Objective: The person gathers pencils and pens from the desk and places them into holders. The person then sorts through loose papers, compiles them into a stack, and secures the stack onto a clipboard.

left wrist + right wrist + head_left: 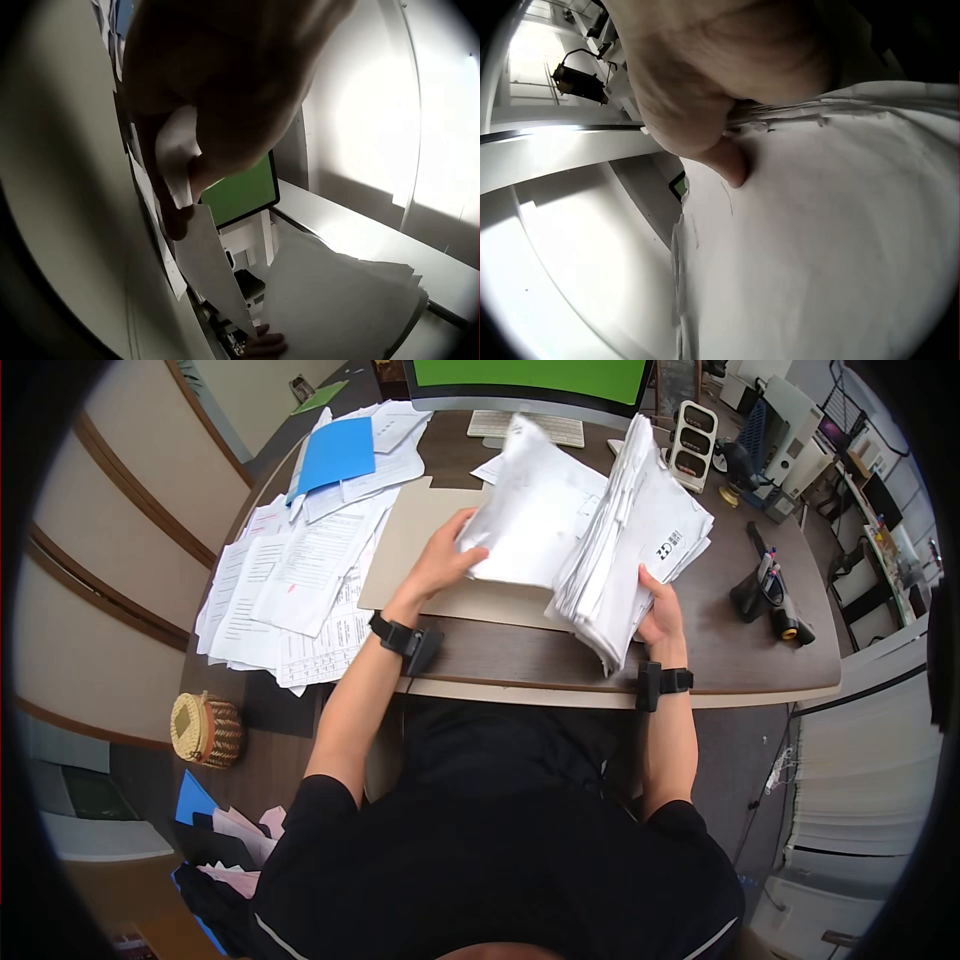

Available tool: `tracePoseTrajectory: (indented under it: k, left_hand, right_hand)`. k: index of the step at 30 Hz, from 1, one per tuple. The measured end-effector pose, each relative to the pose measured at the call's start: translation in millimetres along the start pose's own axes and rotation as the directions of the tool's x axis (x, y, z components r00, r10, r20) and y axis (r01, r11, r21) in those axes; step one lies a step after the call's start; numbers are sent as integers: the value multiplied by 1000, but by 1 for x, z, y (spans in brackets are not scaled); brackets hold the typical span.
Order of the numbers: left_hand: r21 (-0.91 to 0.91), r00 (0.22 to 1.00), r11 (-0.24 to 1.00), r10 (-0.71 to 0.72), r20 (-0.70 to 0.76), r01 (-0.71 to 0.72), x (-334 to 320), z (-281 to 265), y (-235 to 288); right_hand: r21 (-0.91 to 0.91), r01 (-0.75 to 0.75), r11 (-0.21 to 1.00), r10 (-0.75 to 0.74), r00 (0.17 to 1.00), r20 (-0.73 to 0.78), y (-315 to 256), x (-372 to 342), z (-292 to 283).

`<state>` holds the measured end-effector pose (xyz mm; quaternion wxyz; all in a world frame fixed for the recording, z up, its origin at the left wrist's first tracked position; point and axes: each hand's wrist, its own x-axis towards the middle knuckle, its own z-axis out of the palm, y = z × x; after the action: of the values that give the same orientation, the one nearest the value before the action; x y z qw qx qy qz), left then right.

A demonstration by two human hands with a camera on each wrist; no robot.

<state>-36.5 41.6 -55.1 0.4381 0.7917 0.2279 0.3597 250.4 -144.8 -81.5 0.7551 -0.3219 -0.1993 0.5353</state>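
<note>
The left hand [447, 557] pinches the left edge of a white sheet or thin bundle [535, 510], tilted above a beige folder [400, 550] on the desk. In the left wrist view that hand [217, 97] has paper between thumb and fingers. The right hand [661, 612] grips a thick stack of white papers [625, 540], held up and tilted, with its thumb on the right face. In the right wrist view the hand's [712, 82] thumb presses on the stack's broad white face [817, 225]; its other fingers are hidden.
Spread papers [300, 570] and a blue folder [338, 453] cover the desk's left side. At the back are a keyboard [530, 429] and a monitor [530, 372]. A three-slot holder [692, 445] and a pen cup [757, 592] stand right; a woven basket [206, 730] is lower left.
</note>
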Motion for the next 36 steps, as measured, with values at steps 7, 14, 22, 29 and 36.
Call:
tracePoseTrajectory:
  k: [7,14,22,29,36]
  left_hand:
    - [-72,993,995,79,85,-73,-17,38,30]
    - [-138,974,990,63,216,-34,-32,37,33]
    - [-526,976,850,118,185,-3,-26,-18,66]
    - [-145,971,986,50,-235,-86,-28,-13,90]
    - [-67,966,992,-118,-231,105,-47,-15,48]
  right_hand:
    - [-84,109,990,-109,994,4,3,-2,-2]
    - [-184,160,970,-163,987,-2,7,-1,3]
    - [-584,425,691,-411,896,165,-8,-16,80]
    - [-685,610,398,-485,773,408,6,-12,132]
    - [-731,575,367,-400,807,434,47,4,116]
